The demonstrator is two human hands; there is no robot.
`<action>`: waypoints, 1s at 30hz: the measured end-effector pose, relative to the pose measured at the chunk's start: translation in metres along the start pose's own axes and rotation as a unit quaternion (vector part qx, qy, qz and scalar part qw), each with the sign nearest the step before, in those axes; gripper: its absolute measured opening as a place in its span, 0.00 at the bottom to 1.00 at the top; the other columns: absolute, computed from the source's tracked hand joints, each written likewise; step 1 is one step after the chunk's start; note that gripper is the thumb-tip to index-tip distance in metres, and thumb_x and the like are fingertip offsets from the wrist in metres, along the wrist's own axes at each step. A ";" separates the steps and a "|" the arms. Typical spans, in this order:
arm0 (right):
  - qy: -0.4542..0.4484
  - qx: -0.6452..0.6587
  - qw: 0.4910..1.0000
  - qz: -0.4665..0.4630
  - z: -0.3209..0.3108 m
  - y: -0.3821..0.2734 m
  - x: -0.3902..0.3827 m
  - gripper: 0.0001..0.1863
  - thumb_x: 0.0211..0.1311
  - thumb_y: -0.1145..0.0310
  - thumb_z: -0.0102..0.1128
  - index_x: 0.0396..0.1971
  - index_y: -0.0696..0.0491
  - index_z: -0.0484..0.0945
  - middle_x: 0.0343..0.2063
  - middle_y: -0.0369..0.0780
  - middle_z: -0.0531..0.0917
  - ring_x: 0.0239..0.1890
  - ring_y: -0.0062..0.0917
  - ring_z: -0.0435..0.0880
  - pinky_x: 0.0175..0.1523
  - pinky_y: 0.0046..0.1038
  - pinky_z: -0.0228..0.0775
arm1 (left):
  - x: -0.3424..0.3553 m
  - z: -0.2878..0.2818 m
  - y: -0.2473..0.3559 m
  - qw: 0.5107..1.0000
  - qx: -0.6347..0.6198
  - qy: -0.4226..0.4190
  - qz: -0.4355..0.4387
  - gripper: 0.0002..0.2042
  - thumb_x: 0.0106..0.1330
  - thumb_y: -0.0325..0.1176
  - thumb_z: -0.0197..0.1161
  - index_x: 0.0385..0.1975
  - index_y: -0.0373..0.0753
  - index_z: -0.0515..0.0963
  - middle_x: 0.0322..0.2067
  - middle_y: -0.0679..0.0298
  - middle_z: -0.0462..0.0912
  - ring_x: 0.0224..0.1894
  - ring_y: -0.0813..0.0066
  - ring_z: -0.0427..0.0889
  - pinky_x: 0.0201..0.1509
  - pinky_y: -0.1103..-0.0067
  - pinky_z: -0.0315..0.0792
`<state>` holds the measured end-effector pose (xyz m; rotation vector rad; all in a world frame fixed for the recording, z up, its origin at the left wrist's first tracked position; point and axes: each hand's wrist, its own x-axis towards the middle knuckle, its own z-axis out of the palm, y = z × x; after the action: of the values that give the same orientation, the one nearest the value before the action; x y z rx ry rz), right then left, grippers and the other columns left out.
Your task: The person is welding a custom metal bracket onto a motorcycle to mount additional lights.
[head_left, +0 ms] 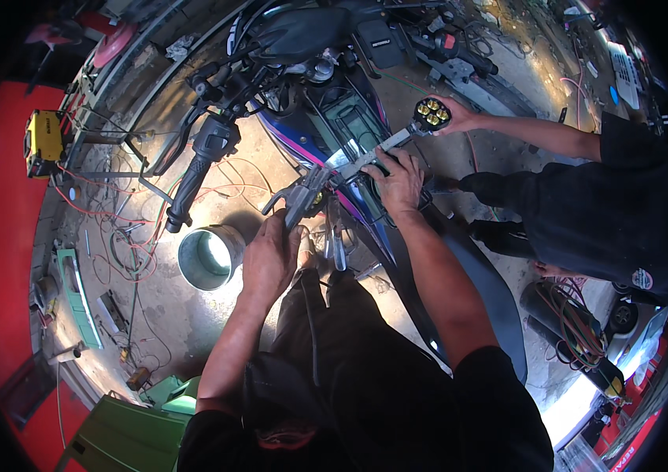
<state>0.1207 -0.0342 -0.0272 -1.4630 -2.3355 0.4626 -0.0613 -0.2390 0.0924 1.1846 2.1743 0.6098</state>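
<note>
I stand over a motorcycle with blue and pink bodywork. My left hand grips a grey tool held against a metal bracket bar. My right hand holds that bar near its middle. The bar slopes up to the right and ends at a round lamp with several yellow LEDs. Another person in dark clothes crouches at the right, and that person's hand holds the lamp.
The black handlebar grip juts out to the left. A round metal can stands on the dirty concrete floor. Loose wires lie about it. A yellow machine sits far left, green panels at lower left.
</note>
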 end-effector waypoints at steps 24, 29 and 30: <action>0.002 -0.007 1.000 -0.003 0.000 0.000 0.000 0.25 0.53 0.49 0.71 0.51 0.41 0.85 0.50 0.31 0.78 0.55 0.33 0.72 0.56 0.42 0.65 | -0.002 0.006 0.003 0.999 -0.035 0.028 -0.001 0.18 0.72 0.37 0.58 0.55 0.31 0.70 0.39 0.40 0.81 0.43 0.37 0.79 0.46 0.55 0.71; -0.021 -0.041 0.999 0.025 0.001 0.001 0.000 0.24 0.55 0.53 0.72 0.53 0.41 0.84 0.51 0.32 0.79 0.56 0.34 0.74 0.59 0.44 0.65 | -0.005 0.006 -0.005 0.992 0.010 0.094 0.078 0.20 0.71 0.39 0.59 0.57 0.35 0.70 0.42 0.41 0.82 0.43 0.38 0.82 0.45 0.55 0.75; -0.016 -0.023 1.000 0.013 0.001 0.002 0.000 0.23 0.56 0.51 0.71 0.52 0.40 0.84 0.51 0.32 0.78 0.56 0.33 0.74 0.59 0.44 0.65 | -0.004 0.006 -0.006 1.000 -0.001 0.019 -0.012 0.20 0.71 0.39 0.59 0.58 0.34 0.70 0.42 0.41 0.81 0.44 0.39 0.82 0.46 0.55 0.75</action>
<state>0.1218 -0.0339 -0.0284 -1.5206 -2.3691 0.4453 -0.0588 -0.2451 0.0848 1.1536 2.2159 0.6290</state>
